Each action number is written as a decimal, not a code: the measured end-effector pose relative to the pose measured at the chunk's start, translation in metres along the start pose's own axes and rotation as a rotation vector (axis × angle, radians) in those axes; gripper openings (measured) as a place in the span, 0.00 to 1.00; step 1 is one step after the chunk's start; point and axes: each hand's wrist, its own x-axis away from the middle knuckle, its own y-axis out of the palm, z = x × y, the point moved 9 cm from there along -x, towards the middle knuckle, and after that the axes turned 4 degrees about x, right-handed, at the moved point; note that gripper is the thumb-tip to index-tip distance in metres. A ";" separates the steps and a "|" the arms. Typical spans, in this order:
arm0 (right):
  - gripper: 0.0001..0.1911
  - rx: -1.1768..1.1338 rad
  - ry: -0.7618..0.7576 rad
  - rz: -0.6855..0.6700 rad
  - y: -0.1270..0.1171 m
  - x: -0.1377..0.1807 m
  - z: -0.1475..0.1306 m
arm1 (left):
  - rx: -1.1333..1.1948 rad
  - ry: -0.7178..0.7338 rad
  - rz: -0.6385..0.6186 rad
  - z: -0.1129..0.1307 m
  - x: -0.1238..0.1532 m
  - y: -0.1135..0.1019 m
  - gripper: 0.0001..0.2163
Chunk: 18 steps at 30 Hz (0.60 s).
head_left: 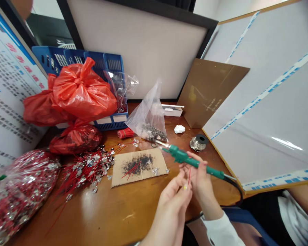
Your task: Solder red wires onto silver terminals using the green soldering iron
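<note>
My right hand (202,184) is closed around a green soldering iron (182,157), its metal tip pointing left towards the cardboard. Close beside it, my left hand (173,198) pinches a short red wire (189,176); the fingertips of both hands meet there, and the wire's lower end is hidden. On the table lies a piece of cardboard (143,180) with a dark scorched patch, bearing several loose red wires (133,170) and small metal tabs (156,171). To its left spreads a pile of red wires with metal tabs (88,167).
Behind the cardboard stand a clear bag of small metal parts (152,128), a bundle of red wires (125,133) and a solder spool (198,142). Red bags (83,92) lean on blue bins (105,63). A filled clear bag (25,191) fills the left. Another person's sleeve (295,218) shows at right.
</note>
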 end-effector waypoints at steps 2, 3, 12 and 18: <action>0.31 -0.147 0.036 0.013 -0.006 -0.017 -0.009 | -0.217 0.030 0.049 0.016 0.016 -0.019 0.14; 0.31 -0.176 0.034 0.024 -0.011 -0.027 -0.017 | -0.376 0.110 0.086 0.034 0.024 -0.030 0.13; 0.28 -0.389 0.087 0.074 -0.019 -0.075 -0.049 | -1.627 0.660 0.323 0.179 0.012 -0.069 0.07; 0.14 -0.289 0.238 -0.019 0.013 -0.055 -0.002 | -1.877 0.528 0.250 0.160 -0.024 -0.089 0.07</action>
